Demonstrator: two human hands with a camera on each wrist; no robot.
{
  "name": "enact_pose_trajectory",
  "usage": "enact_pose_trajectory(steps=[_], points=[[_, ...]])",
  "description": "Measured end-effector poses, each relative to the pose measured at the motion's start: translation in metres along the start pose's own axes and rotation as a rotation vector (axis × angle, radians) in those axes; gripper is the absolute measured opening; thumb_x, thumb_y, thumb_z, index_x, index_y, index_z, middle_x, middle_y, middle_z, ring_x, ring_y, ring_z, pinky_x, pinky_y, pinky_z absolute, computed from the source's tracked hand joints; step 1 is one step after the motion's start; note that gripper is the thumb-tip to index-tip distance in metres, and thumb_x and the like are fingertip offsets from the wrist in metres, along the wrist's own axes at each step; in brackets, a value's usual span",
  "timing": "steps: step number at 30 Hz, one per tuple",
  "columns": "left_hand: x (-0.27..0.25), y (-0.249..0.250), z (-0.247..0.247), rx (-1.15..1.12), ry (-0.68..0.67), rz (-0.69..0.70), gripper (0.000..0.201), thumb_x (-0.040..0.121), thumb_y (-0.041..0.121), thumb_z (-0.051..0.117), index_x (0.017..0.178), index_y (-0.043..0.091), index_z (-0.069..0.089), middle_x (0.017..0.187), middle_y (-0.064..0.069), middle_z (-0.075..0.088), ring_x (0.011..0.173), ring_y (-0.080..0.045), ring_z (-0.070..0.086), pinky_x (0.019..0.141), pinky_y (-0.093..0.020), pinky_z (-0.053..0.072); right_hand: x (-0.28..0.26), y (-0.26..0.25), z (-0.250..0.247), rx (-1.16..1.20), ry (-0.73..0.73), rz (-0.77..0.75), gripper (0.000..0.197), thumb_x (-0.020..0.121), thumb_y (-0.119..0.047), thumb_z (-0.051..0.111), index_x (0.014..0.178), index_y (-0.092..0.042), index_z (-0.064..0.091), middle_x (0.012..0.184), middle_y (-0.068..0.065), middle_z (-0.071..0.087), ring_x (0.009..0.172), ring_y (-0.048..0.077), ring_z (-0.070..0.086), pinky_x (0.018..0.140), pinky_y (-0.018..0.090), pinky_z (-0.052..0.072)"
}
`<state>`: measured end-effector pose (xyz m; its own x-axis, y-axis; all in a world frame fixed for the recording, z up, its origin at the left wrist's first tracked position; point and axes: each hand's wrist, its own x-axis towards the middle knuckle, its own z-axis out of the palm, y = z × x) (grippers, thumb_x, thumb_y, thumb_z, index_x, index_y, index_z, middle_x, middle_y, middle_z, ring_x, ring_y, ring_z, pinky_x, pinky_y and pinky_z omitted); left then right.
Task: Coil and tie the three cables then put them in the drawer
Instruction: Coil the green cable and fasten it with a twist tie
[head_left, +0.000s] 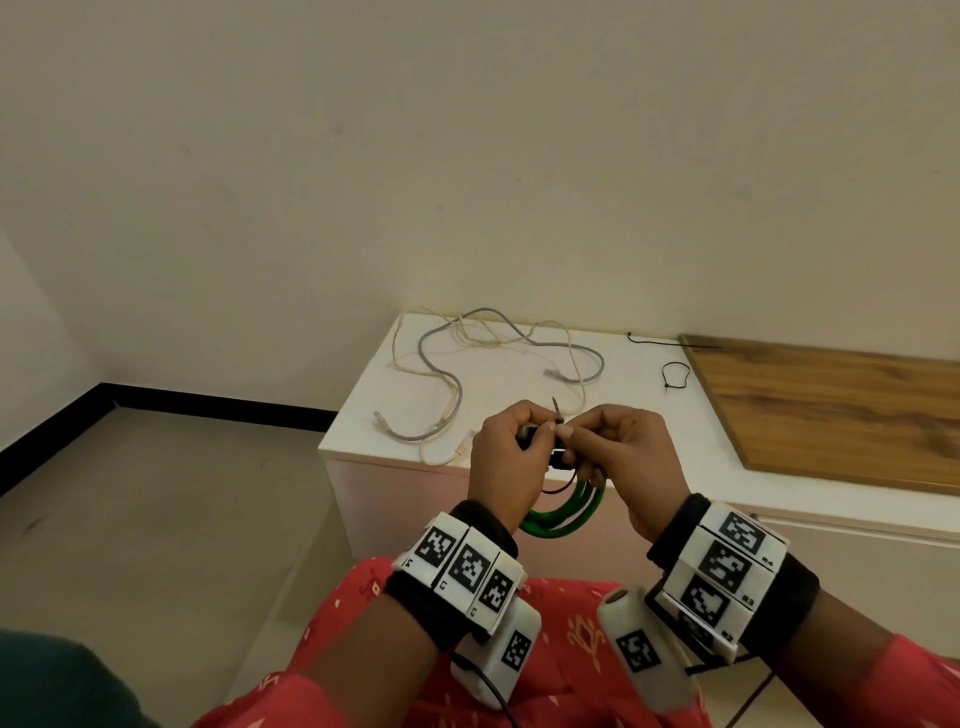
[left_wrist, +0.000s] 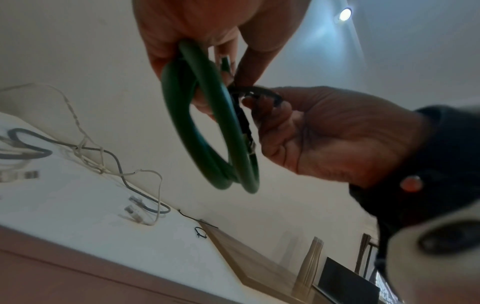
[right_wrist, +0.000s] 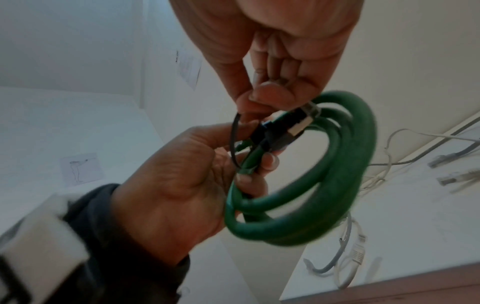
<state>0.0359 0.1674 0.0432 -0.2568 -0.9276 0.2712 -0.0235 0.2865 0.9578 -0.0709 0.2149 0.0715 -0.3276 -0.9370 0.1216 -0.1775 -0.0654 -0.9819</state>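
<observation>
A coiled green cable (head_left: 566, 514) hangs in the air in front of the white cabinet (head_left: 639, 415). My left hand (head_left: 506, 457) grips the top of the coil (right_wrist: 348, 164) together with its black connectors. A thin black zip tie (head_left: 557, 410) loops around the gathered strands there. My right hand (head_left: 618, 452) pinches that zip tie (right_wrist: 235, 139) between thumb and fingertip, close against the left hand (right_wrist: 176, 185). A grey cable (head_left: 423, 345) and a cream cable (head_left: 397, 353) lie loose and tangled on the cabinet top.
Two spare black zip ties lie on the cabinet top, one looped (head_left: 675, 374) and one straight (head_left: 665, 342). A wooden board (head_left: 831, 410) covers the right part. The wall stands right behind. My lap in red cloth is below the hands.
</observation>
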Motion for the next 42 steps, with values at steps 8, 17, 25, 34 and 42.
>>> enact_pose_trajectory(steps=[8, 17, 25, 34, 42], points=[[-0.005, 0.004, -0.003, 0.003, -0.114, 0.083, 0.014, 0.087, 0.011, 0.056, 0.077, 0.017, 0.063, 0.061, 0.001, 0.062, 0.064, -0.018, 0.063, 0.072, -0.045, 0.057, 0.004, -0.008, -0.007, -0.018, -0.071, 0.043, 0.011, 0.082, -0.002, 0.062, 0.094, -0.001, 0.063, 0.053, 0.008, 0.057, 0.035, 0.004, 0.048, 0.037, 0.012, 0.038], [-0.007, 0.004, 0.001, 0.015, -0.174, 0.079, 0.018, 0.086, 0.006, 0.054, 0.078, 0.019, 0.063, 0.066, 0.006, 0.062, 0.064, -0.01, 0.059, 0.066, -0.029, 0.05, 0.014, -0.005, -0.015, -0.144, -0.024, 0.007, 0.025, 0.087, -0.005, 0.055, 0.064, -0.013, 0.057, 0.066, 0.002, 0.054, 0.055, 0.003, 0.047, 0.047, 0.013, 0.036], [-0.01, 0.007, 0.001, -0.038, -0.219, 0.018, 0.017, 0.088, 0.001, 0.051, 0.082, 0.011, 0.063, 0.059, 0.006, 0.055, 0.046, 0.0, 0.05, 0.044, -0.006, 0.035, 0.03, -0.013, -0.035, 0.047, 0.227, -0.053, 0.026, 0.095, -0.006, 0.041, 0.072, -0.014, 0.047, 0.073, 0.004, 0.06, 0.07, 0.017, 0.06, 0.062, 0.025, 0.048], [-0.005, 0.01, -0.001, -0.153, -0.161, -0.092, 0.021, 0.09, 0.002, 0.049, 0.079, 0.015, 0.06, 0.058, -0.004, 0.05, 0.042, -0.004, 0.044, 0.036, -0.015, 0.032, 0.015, -0.009, -0.012, 0.091, -0.097, 0.127, 0.026, 0.086, -0.014, 0.057, 0.103, 0.007, 0.059, 0.089, 0.021, 0.064, 0.076, 0.026, 0.063, 0.072, 0.031, 0.055], [-0.007, 0.011, 0.001, -0.165, -0.175, -0.116, 0.021, 0.091, 0.004, 0.048, 0.082, 0.018, 0.061, 0.06, -0.005, 0.049, 0.045, -0.006, 0.042, 0.038, -0.017, 0.033, 0.012, -0.013, -0.012, 0.082, -0.034, 0.097, 0.016, 0.088, -0.005, 0.053, 0.075, 0.0, 0.06, 0.075, 0.013, 0.063, 0.067, 0.021, 0.061, 0.063, 0.027, 0.055]])
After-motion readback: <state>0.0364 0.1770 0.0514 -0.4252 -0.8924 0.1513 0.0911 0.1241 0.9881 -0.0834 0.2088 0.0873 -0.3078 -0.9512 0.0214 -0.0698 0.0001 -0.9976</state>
